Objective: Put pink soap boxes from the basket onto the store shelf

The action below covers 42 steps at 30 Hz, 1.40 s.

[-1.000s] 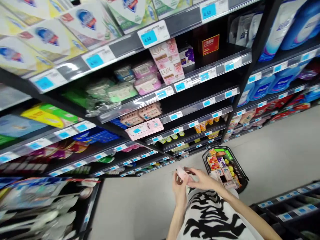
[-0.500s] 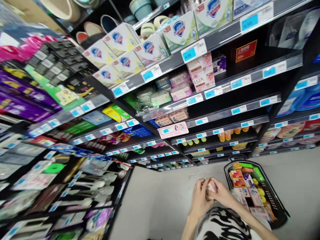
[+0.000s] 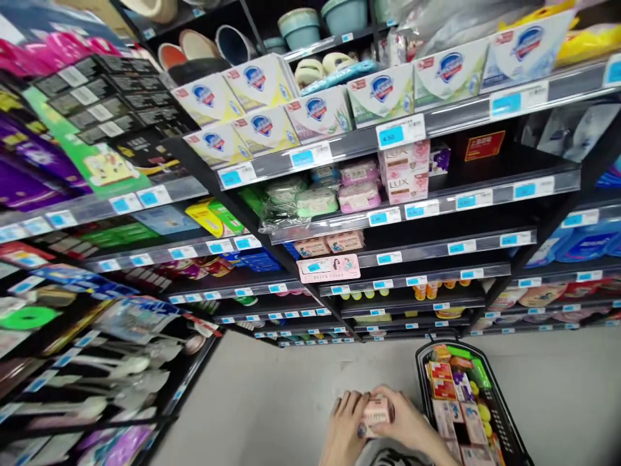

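— Where's the pink box [image 3: 376,411]?
— Low down, beside the basket [image 3: 504,421], pinched between left hand [image 3: 345,427] and right hand [image 3: 410,427], both grips closed on its ends.
— Fragile?
— Probably light, stiff cardboard; hold the ends.

Small pink box [image 3: 376,412]: printed cardboard, slight sheen. Basket [image 3: 510,427]: black plastic mesh, matt. Shelf rails [image 3: 490,226]: dark metal with glossy clear plastic label strips. Soap cartons [image 3: 262,126]: glossy card. Floor [image 3: 272,401]: smooth, matt grey.

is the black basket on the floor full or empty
Full: the black basket holds packed boxes and packets up to its rim, beside both hands holding a small pink box.
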Each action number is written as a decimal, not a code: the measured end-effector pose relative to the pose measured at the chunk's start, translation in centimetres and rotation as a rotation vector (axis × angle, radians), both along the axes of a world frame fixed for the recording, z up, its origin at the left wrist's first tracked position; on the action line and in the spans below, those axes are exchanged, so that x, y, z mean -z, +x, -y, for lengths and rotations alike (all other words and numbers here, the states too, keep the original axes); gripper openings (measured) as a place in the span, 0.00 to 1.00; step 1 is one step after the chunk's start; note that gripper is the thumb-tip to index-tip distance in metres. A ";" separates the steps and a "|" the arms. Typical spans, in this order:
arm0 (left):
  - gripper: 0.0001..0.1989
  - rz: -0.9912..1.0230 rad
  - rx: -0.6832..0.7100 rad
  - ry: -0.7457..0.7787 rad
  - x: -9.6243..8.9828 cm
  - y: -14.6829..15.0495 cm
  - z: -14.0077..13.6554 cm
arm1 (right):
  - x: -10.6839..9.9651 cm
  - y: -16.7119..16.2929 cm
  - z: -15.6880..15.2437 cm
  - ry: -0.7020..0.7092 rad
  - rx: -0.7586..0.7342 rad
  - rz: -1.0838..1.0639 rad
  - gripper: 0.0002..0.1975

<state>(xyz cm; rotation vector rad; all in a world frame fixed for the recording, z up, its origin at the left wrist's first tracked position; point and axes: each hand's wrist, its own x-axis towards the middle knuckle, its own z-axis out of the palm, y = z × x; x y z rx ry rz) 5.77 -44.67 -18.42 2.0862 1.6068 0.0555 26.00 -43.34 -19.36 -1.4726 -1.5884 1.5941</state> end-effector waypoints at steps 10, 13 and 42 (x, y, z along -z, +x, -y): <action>0.34 0.261 -0.188 0.533 -1.1 -4.7 -8.1 | -2.2 -2.8 -8.7 0.123 0.342 -0.353 0.27; 0.26 0.357 -0.195 0.720 -3.6 -6.4 -13.6 | -7.3 -3.2 -14.6 0.364 0.416 -0.298 0.26; 0.20 0.320 -0.142 1.229 -9.3 -11.2 -32.5 | -17.0 -13.3 -35.7 1.285 0.136 0.556 0.20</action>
